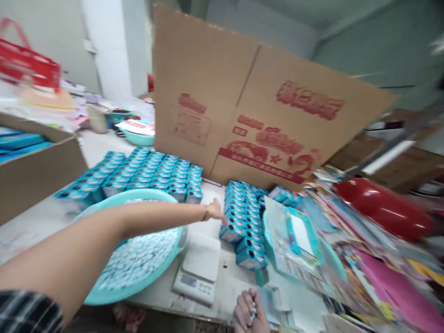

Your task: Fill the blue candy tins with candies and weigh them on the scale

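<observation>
My left arm stretches far across the table, and my left hand (215, 212) touches the near end of a stack of small blue boxes (243, 222); its fingers are bent onto the boxes, and I cannot see whether they grip one. At the bottom edge, my right hand (250, 314) is curled shut around a small item that I cannot make out. A white digital scale (197, 270) lies between the two hands. My forearm passes over a teal basin (138, 259) full of small white pieces.
A larger block of blue boxes (145, 173) stands behind the basin. A big flattened cardboard carton (243, 101) leans upright at the back. Colourful printed sheets (364, 259) and a red shiny object (381, 206) fill the right side. An open carton (38, 166) sits left.
</observation>
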Motion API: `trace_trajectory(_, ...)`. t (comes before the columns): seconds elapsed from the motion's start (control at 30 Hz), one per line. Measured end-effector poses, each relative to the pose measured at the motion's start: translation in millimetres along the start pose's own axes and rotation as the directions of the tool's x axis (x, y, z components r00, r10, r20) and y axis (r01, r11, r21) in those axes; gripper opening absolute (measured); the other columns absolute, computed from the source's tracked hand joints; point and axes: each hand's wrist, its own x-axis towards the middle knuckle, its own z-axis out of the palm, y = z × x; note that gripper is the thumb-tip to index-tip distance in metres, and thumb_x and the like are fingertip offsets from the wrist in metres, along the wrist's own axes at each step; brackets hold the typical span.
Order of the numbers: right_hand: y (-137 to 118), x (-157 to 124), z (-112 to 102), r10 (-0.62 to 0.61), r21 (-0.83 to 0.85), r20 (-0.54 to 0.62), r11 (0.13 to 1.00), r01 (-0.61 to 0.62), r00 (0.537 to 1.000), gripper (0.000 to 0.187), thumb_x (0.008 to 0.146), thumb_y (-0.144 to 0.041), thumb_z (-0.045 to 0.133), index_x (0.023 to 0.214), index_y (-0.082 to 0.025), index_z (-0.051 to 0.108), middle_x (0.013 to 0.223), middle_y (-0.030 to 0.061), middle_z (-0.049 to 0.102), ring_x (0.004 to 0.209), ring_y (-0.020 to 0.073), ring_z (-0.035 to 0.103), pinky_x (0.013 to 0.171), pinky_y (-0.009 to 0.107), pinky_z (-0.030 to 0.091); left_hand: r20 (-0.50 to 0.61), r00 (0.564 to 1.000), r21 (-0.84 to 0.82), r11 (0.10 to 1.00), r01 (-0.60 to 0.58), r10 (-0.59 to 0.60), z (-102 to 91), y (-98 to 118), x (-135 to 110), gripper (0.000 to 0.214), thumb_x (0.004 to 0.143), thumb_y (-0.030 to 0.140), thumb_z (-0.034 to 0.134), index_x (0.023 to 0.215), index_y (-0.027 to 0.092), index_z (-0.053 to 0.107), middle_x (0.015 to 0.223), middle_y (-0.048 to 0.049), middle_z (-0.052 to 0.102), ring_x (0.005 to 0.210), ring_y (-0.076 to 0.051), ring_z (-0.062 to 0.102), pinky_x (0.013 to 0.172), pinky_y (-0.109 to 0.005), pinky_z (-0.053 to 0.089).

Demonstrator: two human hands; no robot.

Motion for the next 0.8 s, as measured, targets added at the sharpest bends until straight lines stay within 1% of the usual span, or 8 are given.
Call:
trace_trajectory(0.07,3.3,0.9,4.1,0.035,-0.007,-0.029,0.999,-0.035,0.999,0.022,0.077,-0.027,0.077,0.075,-0.020,0.057,0.057,-0.0098,0.042,0.038,0.0031,0.030,0.034,0.016,0.022,0.053,0.998,-0.036,0.998,0.042,-0.040,-51.2,-4.2,-21.6,0.087,0.071,0.037,0.078,0.141,0.006,0.037,0.135,-0.0243,0.055,0.120,-0.033,0.058,0.089,-0.037,0.052)
trace_trajectory(0.17,14.1,8.0,17.5,0.055,0.042,-0.055,0.998,-0.052,0.997,0.025,0.076,-0.025,0.077,0.072,-0.020,0.052,0.058,-0.0083,0.045,0.041,0.0050,0.040,0.036,0.017,0.033,0.114,0.991,-0.064,0.996,-0.063,0.070,-129.9,-27.3,-80.7,0.078,0.077,0.040,0.072,0.144,0.021,0.037,0.138,-0.0106,0.056,0.118,-0.021,0.059,0.092,-0.026,0.048)
trace_trajectory(0.2,18.8,10.9,24.2,0.054,0.074,-0.061,0.996,-0.049,0.997,0.026,0.076,-0.024,0.077,0.072,-0.020,0.051,0.059,-0.0080,0.047,0.043,0.0052,0.043,0.038,0.017,0.036,0.098,0.978,0.036,0.982,-0.186,0.182,-149.8,-40.5,-105.8,0.081,0.079,0.043,0.069,0.147,0.021,0.032,0.139,-0.0123,0.055,0.120,-0.022,0.058,0.095,-0.029,0.046)
trace_trajectory(0.27,29.2,16.8,41.5,0.065,0.119,-0.065,0.991,-0.057,0.996,0.025,0.077,-0.021,0.075,0.074,-0.019,0.050,0.061,-0.0078,0.049,0.045,0.0050,0.046,0.042,0.017,0.040,-0.043,0.973,0.311,0.928,-0.204,0.228,-173.8,-76.6,-154.7,0.092,0.077,0.052,0.069,0.150,0.021,0.024,0.144,-0.0144,0.050,0.128,-0.026,0.051,0.103,-0.035,0.040)
trace_trajectory(0.4,48.7,30.1,85.8,0.082,0.112,-0.049,0.991,-0.076,0.995,0.021,0.078,-0.010,0.069,0.078,-0.018,0.049,0.060,-0.0085,0.047,0.045,0.0040,0.045,0.042,0.015,0.038,-0.198,0.974,0.576,0.817,0.023,0.113,-165.8,-166.5,-212.7,0.097,0.067,0.061,0.073,0.144,0.018,0.034,0.143,-0.0181,0.049,0.129,-0.035,0.047,0.102,-0.041,0.040)
trace_trajectory(0.53,57.8,40.3,119.1,0.086,0.112,-0.017,0.990,-0.084,0.996,0.018,0.079,-0.005,0.063,0.082,-0.017,0.051,0.059,-0.0089,0.044,0.043,0.0040,0.043,0.040,0.014,0.035,-0.222,0.974,0.615,0.782,0.101,0.049,-138.1,-204.3,-222.9,0.044,0.084,0.054,0.057,0.111,0.020,0.060,0.100,-0.0078,0.070,0.092,-0.026,0.065,0.080,-0.035,0.047)
trace_trajectory(0.7,45.2,39.4,114.2,-0.005,0.089,-0.045,0.996,0.009,0.999,0.013,0.080,-0.009,0.061,0.081,-0.018,0.051,0.058,-0.0092,0.043,0.042,0.0039,0.040,0.038,0.013,0.034,-0.281,0.885,0.611,0.780,-0.132,0.370,-135.9,-144.5,-202.2,0.035,0.084,0.041,0.059,0.114,0.022,0.061,0.110,-0.0052,0.069,0.102,-0.026,0.063,0.089,-0.037,0.044)
trace_trajectory(0.8,30.0,37.6,97.0,-0.123,0.086,-0.193,0.986,0.142,0.973,0.012,0.079,-0.013,0.062,0.075,-0.018,0.051,0.060,-0.0067,0.049,0.046,0.0052,0.046,0.043,0.016,0.042,-0.161,0.829,0.580,0.731,-0.360,0.536,-115.7,-92.6,-169.0,0.031,0.085,0.034,0.060,0.114,0.023,0.060,0.112,-0.0037,0.068,0.106,-0.024,0.061,0.096,-0.038,0.041)
